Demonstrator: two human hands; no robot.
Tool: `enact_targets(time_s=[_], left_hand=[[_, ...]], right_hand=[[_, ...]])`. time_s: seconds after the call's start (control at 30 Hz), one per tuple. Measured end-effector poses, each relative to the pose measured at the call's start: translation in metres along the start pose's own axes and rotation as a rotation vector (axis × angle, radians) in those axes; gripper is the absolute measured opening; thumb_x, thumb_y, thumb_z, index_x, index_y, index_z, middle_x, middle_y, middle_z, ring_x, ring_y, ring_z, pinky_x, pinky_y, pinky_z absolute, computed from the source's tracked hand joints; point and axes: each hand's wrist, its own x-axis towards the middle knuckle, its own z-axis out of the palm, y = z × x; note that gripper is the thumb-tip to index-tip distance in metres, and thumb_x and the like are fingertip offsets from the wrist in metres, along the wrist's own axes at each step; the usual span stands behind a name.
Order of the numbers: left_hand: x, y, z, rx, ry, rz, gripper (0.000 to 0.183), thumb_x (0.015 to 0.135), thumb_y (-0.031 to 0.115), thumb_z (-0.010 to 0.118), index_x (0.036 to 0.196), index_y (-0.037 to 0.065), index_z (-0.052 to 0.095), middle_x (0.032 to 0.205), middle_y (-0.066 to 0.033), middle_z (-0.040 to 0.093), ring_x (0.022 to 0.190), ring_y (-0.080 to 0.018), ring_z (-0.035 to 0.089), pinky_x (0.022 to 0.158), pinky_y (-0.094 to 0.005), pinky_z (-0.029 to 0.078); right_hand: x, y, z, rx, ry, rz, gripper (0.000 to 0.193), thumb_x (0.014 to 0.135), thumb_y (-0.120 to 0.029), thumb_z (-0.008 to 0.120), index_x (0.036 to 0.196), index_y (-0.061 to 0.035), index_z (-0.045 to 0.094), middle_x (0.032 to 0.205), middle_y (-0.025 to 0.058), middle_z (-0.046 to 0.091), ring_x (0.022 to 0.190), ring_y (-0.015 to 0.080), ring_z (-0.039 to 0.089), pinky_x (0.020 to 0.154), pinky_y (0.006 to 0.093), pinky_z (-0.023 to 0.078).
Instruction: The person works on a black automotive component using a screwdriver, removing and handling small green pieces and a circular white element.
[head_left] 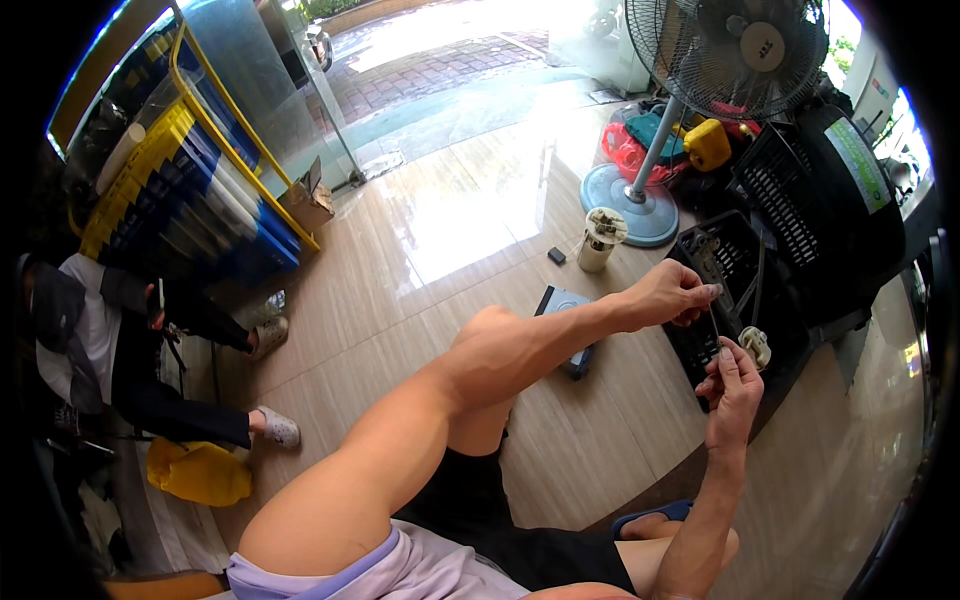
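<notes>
Both hands (665, 297) (735, 385) pinch a thin, straight, rod-like piece (714, 323), its colour unclear

Toward the far right, the standing fan (690, 60) carries a small dark mark on its pale hub (763, 47). Just right of it – nearer – a long green label (857, 165) with pale print runs down a black slotted casing (800, 235); its lettering seems too small to make out reliably.
</notes>
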Motion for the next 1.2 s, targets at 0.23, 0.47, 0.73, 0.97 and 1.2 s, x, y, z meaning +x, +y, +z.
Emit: enact_targets(time_s=[0.23, 0.47, 0.73, 0.97, 1.2], left_hand=[[0.002, -0.005, 0.000, -0.047, 0.030, 0.018, 0.040, 0.098, 0.036, 0.065, 0.078, 0.001, 0.065, 0.068, -0.0018, 0.061, 0.058, -0.0086, 0.055, 0.053, -0.0236, 0.047], [0.006, -0.011, 0.001, -0.012, 0.073, 0.060, 0.041, 0.096, 0.038, 0.067, 0.074, 0.003, 0.066, 0.066, -0.0010, 0.061, 0.057, -0.0071, 0.053, 0.050, -0.0227, 0.041], [0.004, -0.009, 0.000, -0.031, 0.029, 0.017, 0.041, 0.095, 0.038, 0.068, 0.074, 0.003, 0.067, 0.065, -0.0006, 0.060, 0.057, -0.0064, 0.053, 0.050, -0.0229, 0.041], [0.003, -0.006, 0.001, -0.049, 0.027, 0.014, 0.041, 0.094, 0.040, 0.069, 0.074, 0.005, 0.066, 0.066, -0.0005, 0.061, 0.057, -0.0069, 0.055, 0.051, -0.0223, 0.043], [0.003, -0.004, 0.001, -0.076, 0.022, 0.013, 0.041, 0.094, 0.041, 0.070, 0.075, 0.005, 0.066, 0.067, -0.0009, 0.061, 0.057, -0.0074, 0.056, 0.052, -0.0218, 0.045]], right_hand=[[-0.002, -0.001, 0.004, -0.063, -0.065, 0.067, 0.028, 0.097, -0.020, 0.064, 0.115, 0.0021, 0.066, 0.080, 0.0033, 0.063, 0.057, 0.0075, 0.055, 0.054, 0.0232, 0.051], [-0.004, 0.003, 0.006, -0.064, -0.185, 0.166, 0.027, 0.096, -0.022, 0.067, 0.110, 0.0009, 0.066, 0.080, 0.0050, 0.065, 0.056, 0.0095, 0.058, 0.053, 0.0245, 0.053], [-0.005, 0.003, 0.006, 0.174, -0.229, 0.233, 0.026, 0.097, -0.023, 0.065, 0.108, 0.0007, 0.065, 0.076, 0.0041, 0.063, 0.053, 0.0109, 0.058, 0.051, 0.0252, 0.053], [-0.005, 0.002, 0.003, 0.240, -0.197, 0.212, 0.027, 0.098, -0.024, 0.064, 0.110, 0.0008, 0.065, 0.074, 0.0032, 0.061, 0.052, 0.0108, 0.057, 0.051, 0.0252, 0.053], [-0.004, 0.003, 0.004, 0.297, -0.199, 0.200, 0.028, 0.100, -0.026, 0.061, 0.110, 0.0005, 0.064, 0.074, 0.0018, 0.061, 0.051, 0.0101, 0.056, 0.050, 0.0253, 0.050]])
